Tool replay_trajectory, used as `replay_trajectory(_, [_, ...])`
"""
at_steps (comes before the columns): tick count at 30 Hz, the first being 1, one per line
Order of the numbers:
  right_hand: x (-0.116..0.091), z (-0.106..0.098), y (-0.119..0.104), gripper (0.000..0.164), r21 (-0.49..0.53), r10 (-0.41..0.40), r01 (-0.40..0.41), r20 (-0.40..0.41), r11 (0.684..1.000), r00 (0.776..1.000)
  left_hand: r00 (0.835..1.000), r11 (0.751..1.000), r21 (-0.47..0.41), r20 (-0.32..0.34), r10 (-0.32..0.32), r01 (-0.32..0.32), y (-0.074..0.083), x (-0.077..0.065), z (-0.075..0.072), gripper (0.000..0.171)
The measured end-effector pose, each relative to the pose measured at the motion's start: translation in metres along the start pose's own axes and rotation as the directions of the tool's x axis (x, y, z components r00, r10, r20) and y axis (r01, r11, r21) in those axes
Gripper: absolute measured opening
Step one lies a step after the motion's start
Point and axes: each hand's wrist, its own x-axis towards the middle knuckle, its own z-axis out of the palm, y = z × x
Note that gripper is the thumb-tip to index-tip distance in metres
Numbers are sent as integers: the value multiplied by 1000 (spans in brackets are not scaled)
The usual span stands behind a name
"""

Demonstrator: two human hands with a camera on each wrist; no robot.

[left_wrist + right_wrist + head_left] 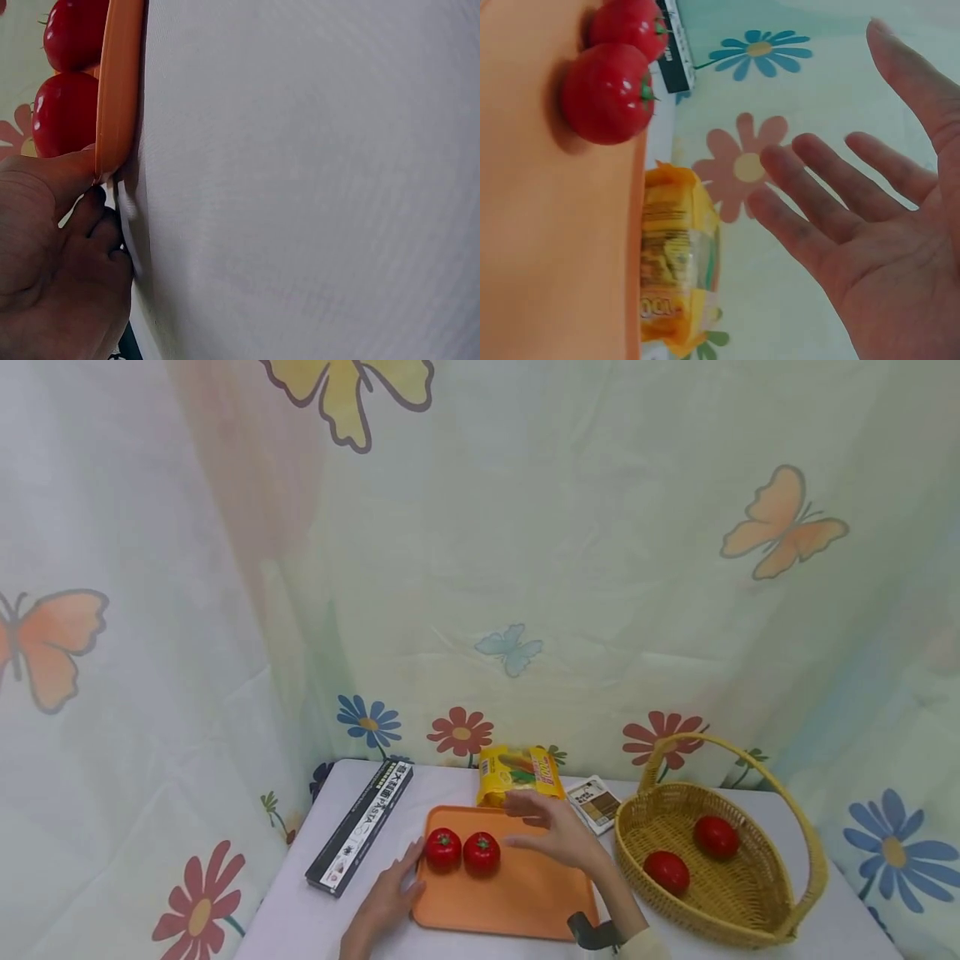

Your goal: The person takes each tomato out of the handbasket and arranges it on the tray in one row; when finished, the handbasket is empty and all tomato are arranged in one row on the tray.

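Our right hand (557, 831) hangs over the far right part of the orange tray (517, 906), fingers apart, gripping nothing. Left hand (386, 897) is at the tray's left edge, one digit at the rim, others curled just beside it; we can't tell if it grips. Left tomato (443, 849) and right tomato (482, 853) sit side by side, stems up, near the tray's far left corner: left one just inside the rim from our left hand, right one near our right thumb. Orange surface shows over the tray's right half and along its near edge. White desk (292, 935) shows between tray and pasta box (360, 827), which slants along the desk's left edge. Yellow packet (517, 770) at the far edge, behind the tray; small brown-and-white pack (595, 802) right of it. Wicker basket (738, 893), two red items (667, 872) inside, near the right edge.
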Motion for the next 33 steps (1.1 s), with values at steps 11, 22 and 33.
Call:
replay_trajectory(11, [0, -56, -11, 55, -35, -66, 66, 11, 997, 998, 1000, 1000, -12, 9, -14, 14, 2, 3, 0, 71])
replay_trajectory(22, [-21, -109, -8, 49, 29, 52, -55, 92, 998, 994, 1000, 1000, -5, -5, -20, 20, -1, 3, 1, 70])
replay_trajectory(33, [-53, -146, 23, 42, 169, 31, -61, 174, 984, 984, 999, 999, -19, 24, -45, 45, -1, -1, 0, 70])
